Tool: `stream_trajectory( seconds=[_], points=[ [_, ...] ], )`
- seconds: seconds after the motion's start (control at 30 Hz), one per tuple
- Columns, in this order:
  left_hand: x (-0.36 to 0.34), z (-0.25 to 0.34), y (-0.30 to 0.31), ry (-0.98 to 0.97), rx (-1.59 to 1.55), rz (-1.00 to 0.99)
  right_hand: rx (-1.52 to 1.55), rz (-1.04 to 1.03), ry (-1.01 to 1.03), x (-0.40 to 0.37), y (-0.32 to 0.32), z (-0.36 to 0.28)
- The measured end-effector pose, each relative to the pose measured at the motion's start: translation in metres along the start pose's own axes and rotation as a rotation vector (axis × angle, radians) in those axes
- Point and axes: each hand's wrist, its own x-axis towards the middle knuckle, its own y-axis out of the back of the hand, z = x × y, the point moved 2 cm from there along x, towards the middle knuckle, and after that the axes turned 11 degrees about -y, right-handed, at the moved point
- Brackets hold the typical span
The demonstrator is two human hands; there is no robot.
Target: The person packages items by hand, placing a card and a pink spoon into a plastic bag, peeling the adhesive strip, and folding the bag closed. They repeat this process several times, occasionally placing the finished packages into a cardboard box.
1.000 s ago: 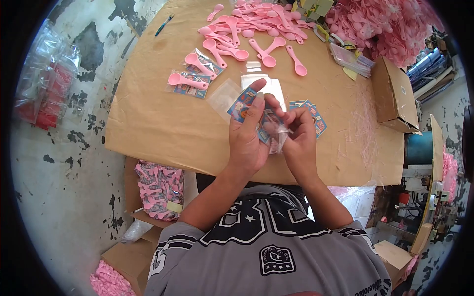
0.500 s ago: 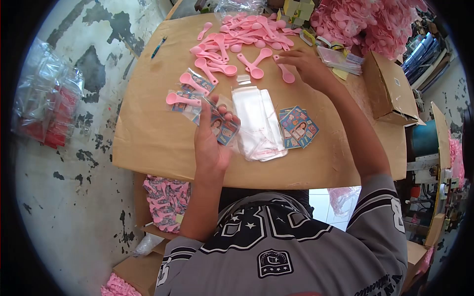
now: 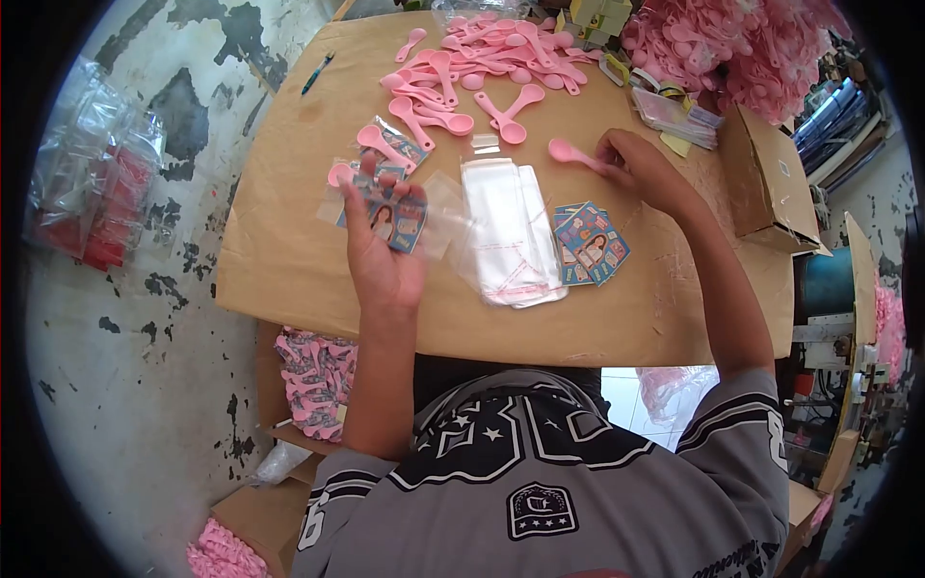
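Note:
My left hand (image 3: 381,255) holds a clear plastic bag with a printed picture card (image 3: 397,220) inside it, above the brown table (image 3: 279,260). My right hand (image 3: 644,166) is out over the table at the right and grips a pink plastic spoon (image 3: 570,152) by its handle. Between the hands lies a stack of clear bags (image 3: 505,231), and beside it a small pile of picture cards (image 3: 590,243). Two bagged spoons (image 3: 385,144) lie just beyond my left hand.
A heap of loose pink spoons (image 3: 482,67) covers the far middle of the table, with a bigger pink heap (image 3: 742,48) at the back right. A cardboard box (image 3: 766,178) stands at the right edge. A pen (image 3: 318,72) lies far left. A box of bagged spoons (image 3: 313,380) sits under the table's near edge.
My hands were together on the bag and card. My right hand reached to the spoon pile, took one pink spoon and is drawing it back. My left hand moved left with the bagged card.

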Motion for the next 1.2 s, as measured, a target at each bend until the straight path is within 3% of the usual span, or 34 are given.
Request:
stream_trajectory(
  seconds=[0.1, 0.2, 0.3, 0.4, 0.6, 0.7, 0.8, 0.9, 1.13, 1.2],
  points=[
    [0.003, -0.009, -0.014, -0.125, 0.045, -0.022, 0.125, -0.049, -0.137, -0.012, -0.007, -0.004],
    [0.005, -0.014, -0.018, -0.168, 0.026, -0.006, 0.091, 0.09, -0.072, -0.02, -0.019, 0.006],
    [0.005, -0.015, -0.017, -0.161, 0.004, -0.013, 0.092, 0.057, -0.083, -0.027, -0.017, 0.0],
    [0.007, -0.014, -0.014, -0.145, -0.02, -0.019, 0.185, -0.036, -0.225, -0.029, -0.014, -0.011],
    [0.004, -0.013, -0.025, -0.206, 0.033, -0.047, 0.091, 0.205, -0.052, -0.037, -0.016, -0.017],
    [0.006, -0.01, -0.023, -0.222, 0.049, -0.047, 0.387, 0.176, -0.189, -0.069, -0.011, -0.063],
    [0.008, -0.013, -0.022, -0.217, 0.064, -0.087, 0.686, -0.078, -0.253, -0.104, -0.021, -0.102],
    [0.002, -0.027, -0.028, -0.127, 0.018, -0.088, 0.785, -0.133, -0.245, -0.117, -0.043, -0.119],
    [-0.013, -0.051, -0.036, 0.015, 0.059, -0.122, 1.148, -0.083, -0.243, -0.118, -0.061, -0.129],
    [-0.009, -0.049, -0.034, 0.004, 0.069, -0.124, 1.076, -0.001, -0.267, -0.123, -0.059, -0.12]
  ],
)
